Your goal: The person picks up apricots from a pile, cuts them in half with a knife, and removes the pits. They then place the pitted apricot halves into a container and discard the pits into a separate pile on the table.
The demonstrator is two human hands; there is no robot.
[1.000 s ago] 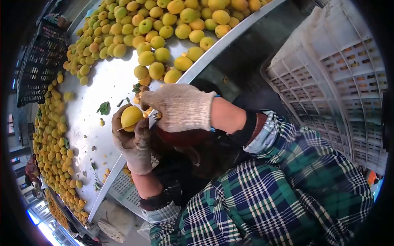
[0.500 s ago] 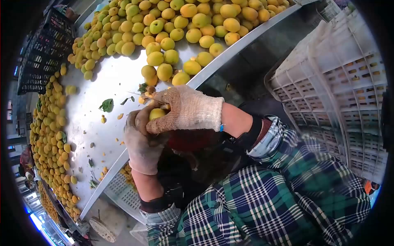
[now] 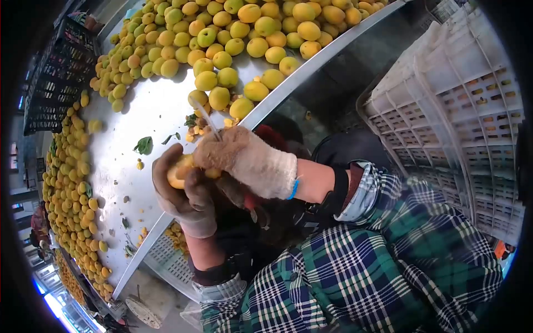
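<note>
My left hand (image 3: 187,202), in a stained glove, is wrapped round an apricot (image 3: 178,171) whose orange inner flesh seems to show. My right hand (image 3: 247,159), in a knitted glove, is closed on a small knife; its thin blade (image 3: 205,117) sticks up from the fist, and its handle is hidden. The right fingers are against the apricot's right side. Both hands are just over the near edge of a metal table (image 3: 136,102). Yellow-green apricots (image 3: 220,98) lie close beyond them, near small cut scraps (image 3: 195,132).
A heap of apricots (image 3: 183,39) covers the table's far side, and more line its left side (image 3: 69,183). A black crate (image 3: 58,77) stands at the far left. White crates stand on the right (image 3: 444,111) and below the table edge (image 3: 166,258). Leaves (image 3: 144,145) lie on the metal.
My hands have moved slightly apart. The left has turned, exposing the apricot's orange side. The right has shifted slightly, and the knife blade now points more upward.
</note>
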